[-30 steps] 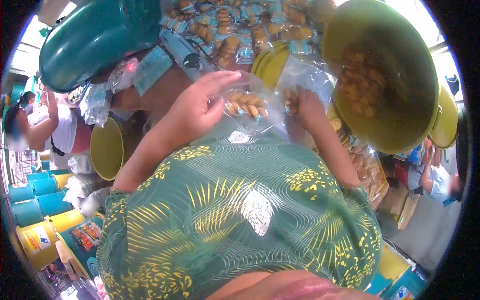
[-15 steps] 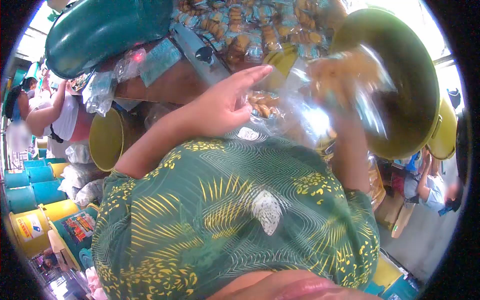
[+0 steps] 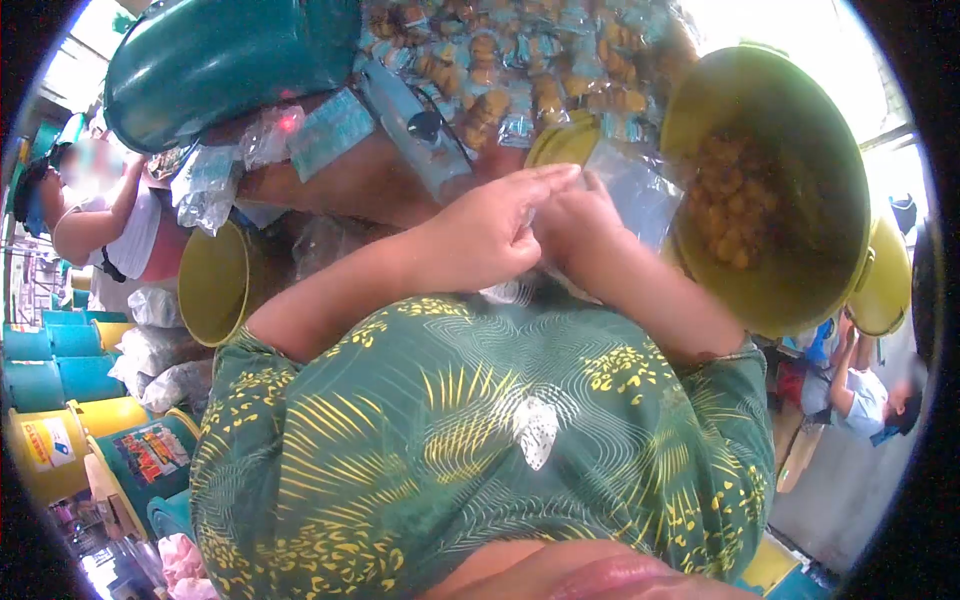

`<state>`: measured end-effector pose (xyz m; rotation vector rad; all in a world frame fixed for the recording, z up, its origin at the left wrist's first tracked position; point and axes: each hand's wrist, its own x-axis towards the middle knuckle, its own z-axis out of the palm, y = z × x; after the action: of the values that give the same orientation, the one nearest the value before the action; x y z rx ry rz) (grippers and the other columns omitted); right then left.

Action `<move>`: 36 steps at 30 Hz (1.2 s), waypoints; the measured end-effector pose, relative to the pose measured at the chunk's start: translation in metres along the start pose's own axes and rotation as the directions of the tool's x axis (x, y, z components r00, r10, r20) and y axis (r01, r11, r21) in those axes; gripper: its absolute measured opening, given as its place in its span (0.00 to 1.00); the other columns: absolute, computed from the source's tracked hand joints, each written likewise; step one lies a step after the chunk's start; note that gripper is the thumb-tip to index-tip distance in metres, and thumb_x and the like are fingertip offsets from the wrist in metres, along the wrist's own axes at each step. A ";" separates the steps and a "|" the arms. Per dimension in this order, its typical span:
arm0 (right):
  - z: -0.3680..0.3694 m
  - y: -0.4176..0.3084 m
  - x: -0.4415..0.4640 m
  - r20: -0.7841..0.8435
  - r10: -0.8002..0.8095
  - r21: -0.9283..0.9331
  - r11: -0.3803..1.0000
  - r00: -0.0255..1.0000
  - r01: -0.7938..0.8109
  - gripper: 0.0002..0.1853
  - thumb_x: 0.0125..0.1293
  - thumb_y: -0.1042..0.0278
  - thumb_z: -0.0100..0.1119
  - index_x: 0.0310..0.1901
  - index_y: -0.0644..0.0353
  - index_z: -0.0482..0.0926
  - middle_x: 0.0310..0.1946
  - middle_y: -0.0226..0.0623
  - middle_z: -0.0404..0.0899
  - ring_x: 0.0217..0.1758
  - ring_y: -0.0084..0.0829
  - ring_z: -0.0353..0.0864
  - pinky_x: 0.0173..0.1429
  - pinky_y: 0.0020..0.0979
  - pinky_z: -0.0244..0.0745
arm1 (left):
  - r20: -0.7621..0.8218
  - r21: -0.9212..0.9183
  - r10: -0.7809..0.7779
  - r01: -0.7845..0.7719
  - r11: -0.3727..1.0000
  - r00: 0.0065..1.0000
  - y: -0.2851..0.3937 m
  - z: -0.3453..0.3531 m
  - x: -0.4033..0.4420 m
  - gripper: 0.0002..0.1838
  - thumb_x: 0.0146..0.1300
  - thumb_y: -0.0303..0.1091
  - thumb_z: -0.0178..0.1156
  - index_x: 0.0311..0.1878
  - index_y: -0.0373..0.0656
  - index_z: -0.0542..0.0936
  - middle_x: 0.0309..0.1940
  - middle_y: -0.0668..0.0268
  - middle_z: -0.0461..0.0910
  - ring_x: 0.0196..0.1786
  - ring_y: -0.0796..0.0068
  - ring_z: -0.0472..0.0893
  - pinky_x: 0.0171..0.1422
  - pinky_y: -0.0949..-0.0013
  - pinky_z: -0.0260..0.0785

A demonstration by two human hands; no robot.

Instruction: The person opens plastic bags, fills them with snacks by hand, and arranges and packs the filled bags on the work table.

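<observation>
My left hand (image 3: pixel 492 222) is in front of my chest, its index finger stretched out towards my right hand and its thumb bent apart from it. My right hand (image 3: pixel 585 222) meets those fingertips with curled fingers. From behind my right hand a clear plastic bag (image 3: pixel 640 190) sticks out, gripped by it. Whether my left fingers also touch the bag is hidden. Right of it stands a large yellow bucket (image 3: pixel 810 110), with a heap of small brown biscuits (image 3: pixel 735 200) inside. Beyond my hands lie several filled biscuit packs (image 3: pixel 550 90) with blue labels.
At the upper left lies a big green tub (image 3: pixel 230 80). A grey-blue sealer-like device (image 3: pixel 415 130) and blue-printed bags (image 3: pixel 330 130) rest near it. Another yellow bucket (image 3: pixel 215 285) stands by my left arm. One person (image 3: pixel 120 215) is at far left, another (image 3: pixel 860 390) at right.
My right hand, blurred with plastic in front of the large bucket, has moved left to meet my left hand. The biscuits in the bucket now show. My left hand has shifted slightly right.
</observation>
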<state>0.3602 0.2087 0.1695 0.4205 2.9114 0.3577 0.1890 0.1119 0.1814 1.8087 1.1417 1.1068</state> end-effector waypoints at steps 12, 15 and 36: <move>0.052 0.138 0.140 0.050 0.529 0.652 0.625 0.847 -0.429 0.24 0.70 0.46 0.60 0.48 0.62 0.86 0.38 0.42 0.89 0.39 0.40 0.88 0.46 0.41 0.82 | -0.050 -0.023 -0.204 0.203 0.979 0.978 -0.023 -0.021 -0.051 0.29 0.56 0.15 0.48 0.60 0.41 0.83 0.71 0.50 0.71 0.72 0.57 0.74 0.76 0.62 0.63; 0.155 0.137 0.212 0.364 0.417 0.658 0.518 0.833 -0.547 0.33 0.68 0.35 0.58 0.51 0.64 0.83 0.39 0.43 0.88 0.40 0.40 0.88 0.47 0.42 0.82 | 0.025 0.053 -0.183 0.182 0.982 0.983 -0.031 -0.017 -0.057 0.31 0.57 0.16 0.48 0.66 0.40 0.79 0.69 0.50 0.75 0.73 0.56 0.73 0.79 0.60 0.61; 0.153 0.174 0.102 -0.070 0.594 0.654 0.634 0.802 -0.412 0.24 0.66 0.53 0.66 0.58 0.58 0.81 0.49 0.54 0.85 0.51 0.54 0.85 0.56 0.48 0.80 | -0.152 0.114 -0.080 0.098 0.989 0.985 -0.025 -0.021 -0.044 0.25 0.61 0.18 0.55 0.63 0.38 0.80 0.63 0.51 0.80 0.67 0.56 0.78 0.71 0.62 0.70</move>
<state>0.3400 0.4337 0.0547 1.4269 3.0546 -0.5609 0.1511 0.0827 0.1546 1.7709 1.3903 1.1558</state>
